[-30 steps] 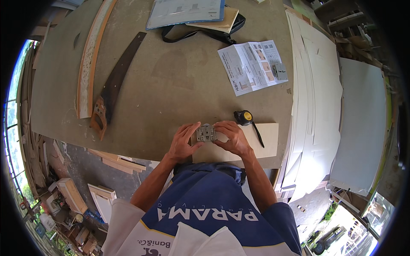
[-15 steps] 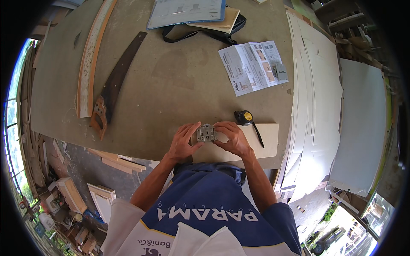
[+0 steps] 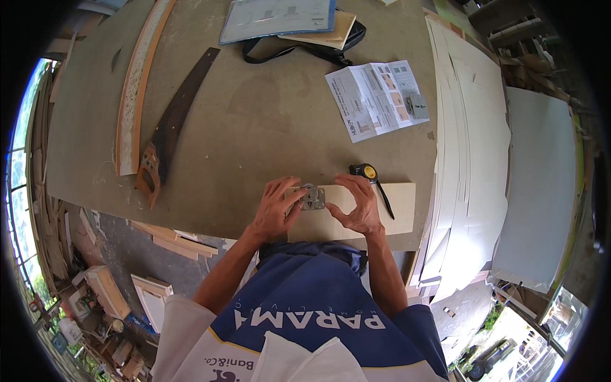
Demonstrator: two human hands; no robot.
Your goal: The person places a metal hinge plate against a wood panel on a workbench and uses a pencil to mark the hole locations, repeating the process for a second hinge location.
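Observation:
A small square metal fitting (image 3: 314,198), grey with holes and raised parts, is at the left end of a pale wooden board (image 3: 356,213) near the table's front edge. My left hand (image 3: 277,207) has its thumb and fingers on the fitting's left side, covering part of it. Just off its right side is my right hand (image 3: 360,207), thumb and fingers spread in a curve with nothing between them. A black and yellow tape measure (image 3: 364,172) stands beyond the right hand, its black strap lying across the board.
A handsaw (image 3: 172,127) and a long wood-edged strip (image 3: 137,95) lie to the left. An unfolded printed sheet (image 3: 366,105) bears a metal piece (image 3: 417,106). Farther back are a blue-edged folder (image 3: 277,19) and a black bag (image 3: 356,38). White sheets (image 3: 471,146) line the right side.
My right hand has let go of the fitting and drawn slightly right, its fingers opening. My left hand's fingers have shifted further over the fitting, which has moved slightly right.

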